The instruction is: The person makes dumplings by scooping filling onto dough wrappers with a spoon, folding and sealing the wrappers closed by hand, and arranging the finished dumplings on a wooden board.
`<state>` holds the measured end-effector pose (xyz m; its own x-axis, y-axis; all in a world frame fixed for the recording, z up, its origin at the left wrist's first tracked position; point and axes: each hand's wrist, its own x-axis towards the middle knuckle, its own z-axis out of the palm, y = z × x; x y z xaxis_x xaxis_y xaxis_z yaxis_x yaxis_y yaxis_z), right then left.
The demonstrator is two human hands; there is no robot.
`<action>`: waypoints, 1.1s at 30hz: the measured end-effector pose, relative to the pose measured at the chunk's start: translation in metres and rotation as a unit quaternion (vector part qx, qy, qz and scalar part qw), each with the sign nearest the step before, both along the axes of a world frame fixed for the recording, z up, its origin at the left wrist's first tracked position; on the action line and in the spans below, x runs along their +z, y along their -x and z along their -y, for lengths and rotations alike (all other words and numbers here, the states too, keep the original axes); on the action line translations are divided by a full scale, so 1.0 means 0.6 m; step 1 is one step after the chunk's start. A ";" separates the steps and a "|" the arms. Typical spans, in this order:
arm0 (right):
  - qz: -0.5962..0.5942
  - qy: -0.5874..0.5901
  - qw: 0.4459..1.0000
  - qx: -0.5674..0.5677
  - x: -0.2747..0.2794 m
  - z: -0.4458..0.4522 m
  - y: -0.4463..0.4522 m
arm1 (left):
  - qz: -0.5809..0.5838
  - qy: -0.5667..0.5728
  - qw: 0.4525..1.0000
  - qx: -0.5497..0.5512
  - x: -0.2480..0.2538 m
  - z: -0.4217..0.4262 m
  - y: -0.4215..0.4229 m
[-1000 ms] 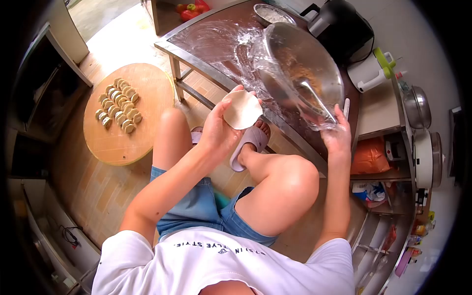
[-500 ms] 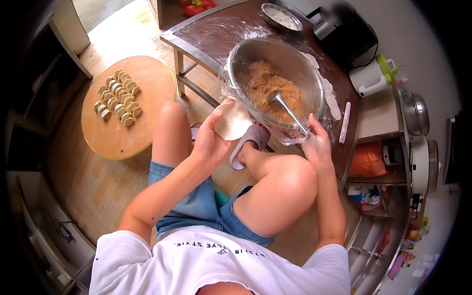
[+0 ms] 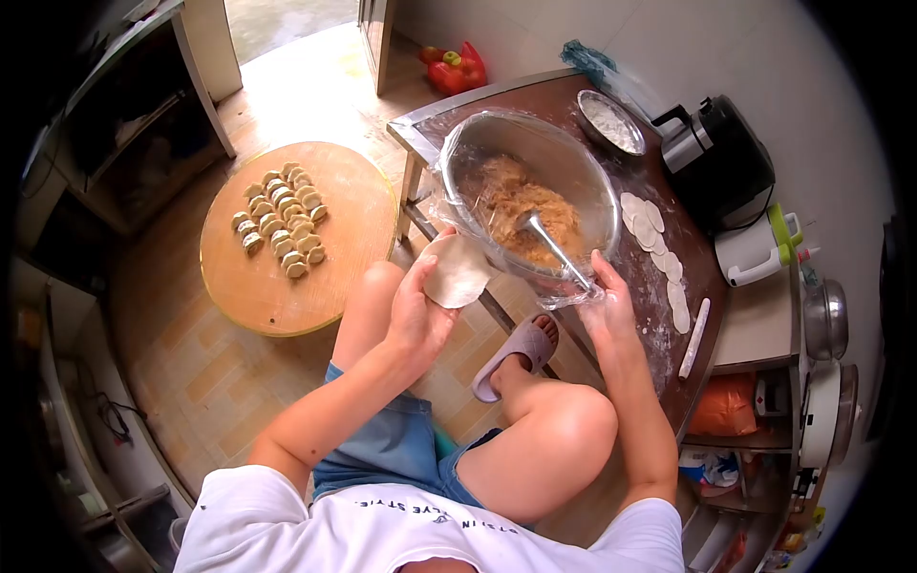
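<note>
My left hand [image 3: 423, 320] holds a round, flat dumpling wrapper [image 3: 457, 271] by its edge, thumb on top. My right hand [image 3: 608, 304] grips the near right rim of a large metal bowl [image 3: 600, 196], over crumpled clear plastic film [image 3: 559, 294]. Inside the bowl lies an orange-brown minced filling [image 3: 540, 205]. A metal spoon [image 3: 554, 246] rests with its head in the filling and its handle end close to my right fingers. The bowl sits at the table's near edge; its underside is hidden.
Several shaped dumplings [image 3: 287, 218] stand in rows on a round wooden board [image 3: 253, 301] at the left. On the floured table [image 3: 702, 272] lie overlapping wrappers [image 3: 659, 250], a rolling pin [image 3: 694, 338] and a bowl of flour [image 3: 611, 122]. A black appliance [image 3: 721, 158] stands behind.
The view has shifted. The bowl has come left relative to the table, uncovering more of the wrappers. My left hand still holds its wrapper, and my right hand stays at the rim.
</note>
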<state>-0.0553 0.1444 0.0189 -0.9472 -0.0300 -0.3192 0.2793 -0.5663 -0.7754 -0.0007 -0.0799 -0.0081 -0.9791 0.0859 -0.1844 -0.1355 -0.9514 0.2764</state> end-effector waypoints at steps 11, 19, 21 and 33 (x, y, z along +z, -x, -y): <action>0.036 -0.056 0.997 -0.050 0.016 -0.068 -0.073 | 0.046 -0.018 0.995 -0.082 -0.008 -0.041 -0.020; 0.016 -0.107 0.994 0.007 0.005 -0.120 -0.104 | 0.029 0.022 0.995 -0.091 -0.019 -0.096 -0.006; 0.074 -0.294 0.943 0.138 0.063 -0.130 -0.120 | 0.026 -0.003 0.997 -0.077 -0.023 -0.093 0.000; -0.550 -0.714 0.387 0.197 0.101 -0.076 -0.069 | 0.004 0.006 0.997 -0.081 -0.034 -0.012 -0.076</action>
<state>-0.0137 0.1898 0.0797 -0.5459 -0.7774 0.3125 -0.8169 0.5767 0.0076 0.0449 -0.0725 -0.0283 -0.9508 0.2406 -0.1950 -0.2898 -0.9133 0.2862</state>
